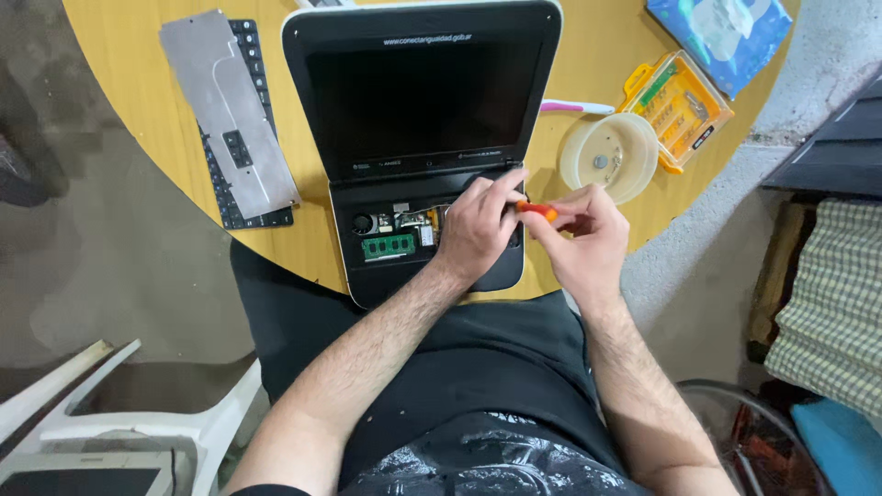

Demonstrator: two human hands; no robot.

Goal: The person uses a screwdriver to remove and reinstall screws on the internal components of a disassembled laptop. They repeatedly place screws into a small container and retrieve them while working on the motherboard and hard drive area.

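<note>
A small black laptop [413, 101] stands open on the round wooden table [147, 83], its base uncovered so that a green memory board [388, 246] and other parts show. My left hand [478, 225] rests over the open base, fingertips pinching near the tip of an orange-handled screwdriver [537, 211]. My right hand [583, 239] grips that screwdriver's handle just right of the laptop base. What lies under my left hand is hidden.
A removed keyboard [266, 216] lies left of the laptop with a grey metal plate [225, 110] on top. Right of the screen are a round clear plastic dish [608, 156], a yellow bit case [678, 108], a blue tissue pack [721, 37]. White plastic chair [138, 432] lower left.
</note>
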